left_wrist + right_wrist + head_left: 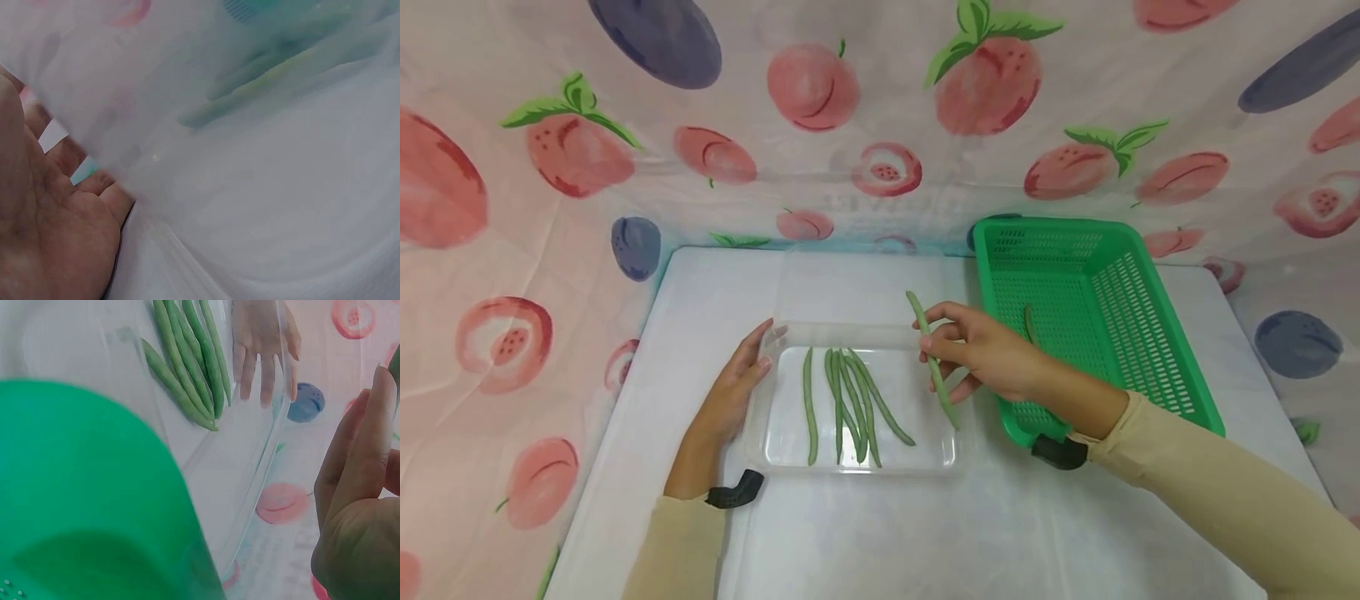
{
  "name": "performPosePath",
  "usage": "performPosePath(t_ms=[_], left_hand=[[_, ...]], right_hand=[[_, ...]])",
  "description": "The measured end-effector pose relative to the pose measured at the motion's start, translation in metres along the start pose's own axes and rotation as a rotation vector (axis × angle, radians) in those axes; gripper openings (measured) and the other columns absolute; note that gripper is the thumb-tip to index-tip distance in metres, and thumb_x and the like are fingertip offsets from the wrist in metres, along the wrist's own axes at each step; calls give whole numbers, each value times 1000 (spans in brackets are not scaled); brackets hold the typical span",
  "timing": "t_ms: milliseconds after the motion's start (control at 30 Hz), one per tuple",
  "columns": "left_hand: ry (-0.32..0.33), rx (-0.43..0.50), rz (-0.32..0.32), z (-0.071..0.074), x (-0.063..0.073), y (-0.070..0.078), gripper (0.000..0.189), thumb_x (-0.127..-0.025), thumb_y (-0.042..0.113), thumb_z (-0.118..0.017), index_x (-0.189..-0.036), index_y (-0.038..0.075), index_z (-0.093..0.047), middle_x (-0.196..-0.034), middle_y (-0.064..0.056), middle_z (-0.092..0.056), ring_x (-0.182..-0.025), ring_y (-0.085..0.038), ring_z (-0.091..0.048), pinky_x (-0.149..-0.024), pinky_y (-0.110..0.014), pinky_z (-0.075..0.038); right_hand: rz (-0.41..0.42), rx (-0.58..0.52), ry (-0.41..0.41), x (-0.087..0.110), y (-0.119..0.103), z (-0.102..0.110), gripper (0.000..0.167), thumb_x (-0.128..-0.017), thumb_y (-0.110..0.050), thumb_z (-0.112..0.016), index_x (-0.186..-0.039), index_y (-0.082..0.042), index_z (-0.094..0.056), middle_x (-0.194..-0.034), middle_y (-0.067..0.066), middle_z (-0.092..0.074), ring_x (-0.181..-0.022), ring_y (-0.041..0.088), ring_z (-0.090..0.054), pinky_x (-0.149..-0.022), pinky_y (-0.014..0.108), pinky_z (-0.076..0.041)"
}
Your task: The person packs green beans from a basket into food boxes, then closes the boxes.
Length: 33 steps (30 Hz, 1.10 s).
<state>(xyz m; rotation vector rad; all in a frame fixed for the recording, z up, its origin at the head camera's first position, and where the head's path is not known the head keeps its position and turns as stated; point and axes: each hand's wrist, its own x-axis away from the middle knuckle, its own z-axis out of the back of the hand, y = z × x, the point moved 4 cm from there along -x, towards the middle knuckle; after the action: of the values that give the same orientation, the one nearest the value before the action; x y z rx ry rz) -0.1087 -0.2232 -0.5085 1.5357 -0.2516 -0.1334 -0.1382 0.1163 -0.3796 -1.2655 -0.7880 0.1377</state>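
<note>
A clear plastic container [850, 468] holds several green beans [810, 408], lying lengthwise on its bottom. My left hand [736, 387] rests against the container's left side. Its fingers [267, 381] look straight through the clear wall in the right wrist view. Over the container's right side, my right hand [985, 350] pinches a single green bean [934, 367] between thumb and fingers, the bean's top leaning left. In the right wrist view, only a bit of that bean shows at the right edge.
A green plastic basket [1180, 350] stands right of the container, under my right forearm. A thin green-brown bean [1029, 321] lies inside it. The white table [880, 533] ends at a fruit-print sheet [737, 200] behind and at both sides.
</note>
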Motion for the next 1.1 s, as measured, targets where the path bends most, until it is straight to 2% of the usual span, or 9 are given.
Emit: performPosePath(t_ms=[200,500,800,1100], left_hand=[[6,-6,5,-1,-1,0,57,-110,26,-43,-164,28,-22,-172,-4,-18,-139,-30,-42,-91,-31,-56],[14,-29,14,0,0,-1,58,-110,26,-43,-164,27,-21,-172,-2,-17,-138,-32,-44,-91,-32,-56],[8,-18,8,0,-2,-1,58,-110,24,-42,-164,25,-21,-172,-2,-18,-143,-34,-38,-93,-30,-55],[14,-20,23,0,-1,-3,59,-110,25,-43,-164,22,-20,-172,-2,-17,-142,-33,-40,-92,-30,-56]], right_hand=[[9,-17,-11,-1,-3,-6,35,-105,-22,-59,-134,-9,-46,-105,12,-65,-80,26,-71,-55,40,-61],[22,-18,-35,-4,-5,-13,35,-104,-22,-60,-135,-10,-47,-105,12,-65,-80,25,-70,-57,43,-61],[29,-9,-32,-9,-7,-18,34,-103,-24,-62,-133,-12,-50,-104,13,-65,-93,39,-70,-59,47,-61],[33,-21,-46,-10,-10,-25,34,-104,-24,-61,-134,-13,-50,-102,12,-65,-95,40,-69,-59,47,-61]])
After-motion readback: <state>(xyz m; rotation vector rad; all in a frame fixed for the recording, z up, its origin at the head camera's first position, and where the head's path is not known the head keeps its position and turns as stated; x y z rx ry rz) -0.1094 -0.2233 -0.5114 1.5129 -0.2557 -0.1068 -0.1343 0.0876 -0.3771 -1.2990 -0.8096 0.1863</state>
